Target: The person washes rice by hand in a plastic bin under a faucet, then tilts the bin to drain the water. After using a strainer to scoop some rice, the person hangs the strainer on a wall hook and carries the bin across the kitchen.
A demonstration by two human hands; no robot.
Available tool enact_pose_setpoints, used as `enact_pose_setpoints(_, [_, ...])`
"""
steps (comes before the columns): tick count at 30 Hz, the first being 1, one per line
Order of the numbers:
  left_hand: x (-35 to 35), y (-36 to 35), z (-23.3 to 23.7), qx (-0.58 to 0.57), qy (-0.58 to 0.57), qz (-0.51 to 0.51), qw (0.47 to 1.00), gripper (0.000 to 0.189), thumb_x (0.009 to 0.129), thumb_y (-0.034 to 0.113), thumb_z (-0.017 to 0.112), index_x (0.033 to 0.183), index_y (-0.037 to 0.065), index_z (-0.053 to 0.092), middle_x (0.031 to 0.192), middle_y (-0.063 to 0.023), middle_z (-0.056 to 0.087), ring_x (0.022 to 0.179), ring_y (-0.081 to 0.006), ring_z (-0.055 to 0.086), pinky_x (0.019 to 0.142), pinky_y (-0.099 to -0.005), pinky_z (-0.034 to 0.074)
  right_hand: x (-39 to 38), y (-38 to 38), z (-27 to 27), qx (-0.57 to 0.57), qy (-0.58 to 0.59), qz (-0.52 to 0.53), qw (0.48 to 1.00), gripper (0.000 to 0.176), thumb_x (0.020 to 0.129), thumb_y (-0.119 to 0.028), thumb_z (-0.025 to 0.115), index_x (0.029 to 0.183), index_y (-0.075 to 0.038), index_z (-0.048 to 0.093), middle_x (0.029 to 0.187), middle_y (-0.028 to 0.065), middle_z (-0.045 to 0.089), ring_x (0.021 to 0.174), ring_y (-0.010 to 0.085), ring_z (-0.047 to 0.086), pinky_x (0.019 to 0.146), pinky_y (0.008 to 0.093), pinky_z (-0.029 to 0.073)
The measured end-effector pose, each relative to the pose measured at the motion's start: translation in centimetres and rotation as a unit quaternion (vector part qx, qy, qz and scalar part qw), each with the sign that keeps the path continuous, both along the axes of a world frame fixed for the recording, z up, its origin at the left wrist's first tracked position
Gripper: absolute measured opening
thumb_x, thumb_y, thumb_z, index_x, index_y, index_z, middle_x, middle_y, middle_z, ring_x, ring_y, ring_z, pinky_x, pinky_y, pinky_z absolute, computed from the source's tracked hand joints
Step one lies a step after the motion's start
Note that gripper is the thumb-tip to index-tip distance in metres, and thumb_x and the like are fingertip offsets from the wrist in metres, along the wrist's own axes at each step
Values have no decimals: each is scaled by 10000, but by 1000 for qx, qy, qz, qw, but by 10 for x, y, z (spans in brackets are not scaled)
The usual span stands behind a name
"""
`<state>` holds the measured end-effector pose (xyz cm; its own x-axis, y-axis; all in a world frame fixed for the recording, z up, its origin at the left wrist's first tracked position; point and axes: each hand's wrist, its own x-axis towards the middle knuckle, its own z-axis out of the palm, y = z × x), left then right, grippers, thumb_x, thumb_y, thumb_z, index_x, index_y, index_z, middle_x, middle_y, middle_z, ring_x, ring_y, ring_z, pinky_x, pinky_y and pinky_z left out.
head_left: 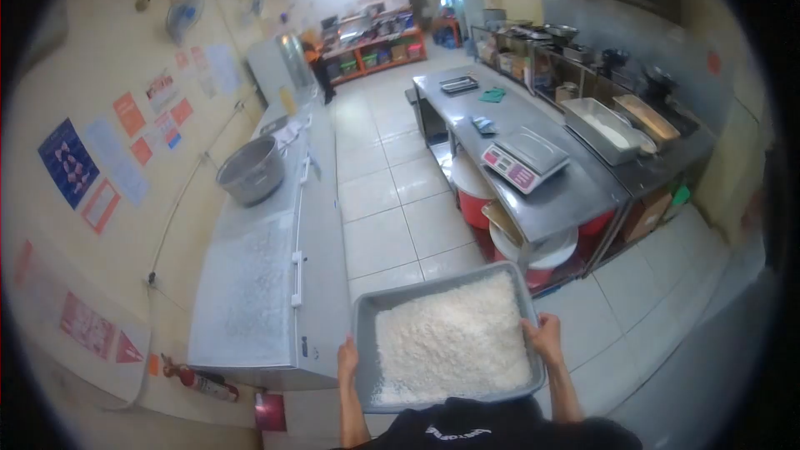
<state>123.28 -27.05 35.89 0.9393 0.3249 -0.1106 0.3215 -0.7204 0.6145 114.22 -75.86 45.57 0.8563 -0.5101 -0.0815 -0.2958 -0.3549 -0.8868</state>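
Note:
A grey rectangular tub (364, 317) is held in front of my body, with a heap of white, crumbly, floury stuff (450, 337) filling most of it. My left hand (347, 357) grips its left side wall. On the opposite side, my right hand (546, 337) is closed over the rim, thumb on the inner side. The near edge of the tub lies against my black shirt (492, 425). The fingers under the tub are hidden.
Left of me runs a long white chest freezer (242, 292) bearing a large metal pot (252, 171). On the right, a steel table (575, 200) carries a scale (523, 160), with lidded red buckets (472, 200) below. A tiled aisle (383, 183) leads to a person (318, 71) and shelves.

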Motion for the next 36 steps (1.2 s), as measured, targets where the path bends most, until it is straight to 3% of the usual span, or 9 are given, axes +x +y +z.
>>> enact_pose_setpoints(2, [47, 10, 0, -69, 12, 32, 997, 709, 966, 490, 234, 828, -107, 592, 776, -319, 585, 775, -463, 573, 707, -526, 392, 96, -1, -15, 19, -35, 39, 998, 313, 689, -203, 758, 590, 12, 553, 509, 33, 512, 486, 95, 423, 458, 317, 368])
enact_pose_setpoints(5, [128, 64, -3, -44, 81, 147, 985, 701, 967, 483, 241, 809, -111, 578, 756, -308, 578, 739, -445, 562, 694, -515, 394, 260, 52, -56, 29, -3, 135, 990, 306, 709, -212, 744, 593, -28, 530, 561, 17, 551, 530, 79, 467, 483, 284, 380])
enact_pose_setpoints(10, [314, 84, -29, -12, 10, 225, 974, 706, 965, 494, 240, 781, -109, 558, 695, -288, 550, 669, -416, 537, 665, -499, 390, 494, 94, -57, -46, 16, 207, 977, 293, 698, -237, 751, 607, -37, 557, 563, 32, 564, 527, 113, 480, 535, 297, 427])
enact_pose_setpoints(14, [489, 123, -33, -53, 20, 182, 982, 696, 963, 494, 247, 797, -105, 560, 708, -282, 565, 675, -410, 546, 675, -503, 389, 672, 108, -56, -8, 25, 175, 984, 332, 670, -264, 768, 617, 8, 584, 526, 55, 534, 512, 108, 472, 498, 316, 403])
enact_pose_setpoints(18, [686, 124, -21, -42, 44, 147, 987, 683, 964, 490, 251, 799, -97, 559, 693, -272, 563, 660, -394, 544, 663, -502, 390, 797, 102, -4, -8, 27, 118, 993, 287, 706, -238, 747, 640, 3, 606, 524, 42, 534, 510, 91, 462, 501, 307, 405])
enact_pose_setpoints(22, [879, 116, -12, -13, 40, 73, 996, 669, 966, 474, 253, 816, -101, 560, 687, -271, 560, 657, -392, 541, 659, -496, 391, 917, 95, -28, 49, 22, 32, 998, 296, 696, -245, 754, 637, 3, 603, 513, 46, 514, 507, 93, 454, 495, 311, 396])
enact_pose_setpoints(28, [1160, 80, -84, -56, 8, -18, 998, 648, 972, 461, 268, 776, -105, 515, 648, -235, 516, 629, -339, 468, 641, -475, 372, 1131, 70, -52, -22, 27, -32, 999, 355, 677, -259, 765, 592, 5, 542, 487, 77, 463, 485, 128, 405, 486, 342, 370])
enact_pose_setpoints(31, [1319, 63, -65, -43, -11, -53, 998, 643, 973, 460, 277, 780, -106, 513, 649, -229, 513, 627, -323, 449, 638, -472, 367, 1275, 59, -50, -8, 42, -66, 997, 373, 682, -263, 762, 592, 10, 525, 489, 96, 454, 480, 156, 397, 489, 355, 369])
enact_pose_setpoints(36, [1463, 69, -52, -131, 8, 3, 991, 641, 962, 483, 314, 889, -112, 540, 790, -260, 584, 726, -331, 517, 706, -479, 377, 1493, 52, -33, -30, 27, 26, 999, 349, 716, -288, 731, 625, 10, 575, 509, 107, 482, 487, 187, 450, 496, 359, 384])
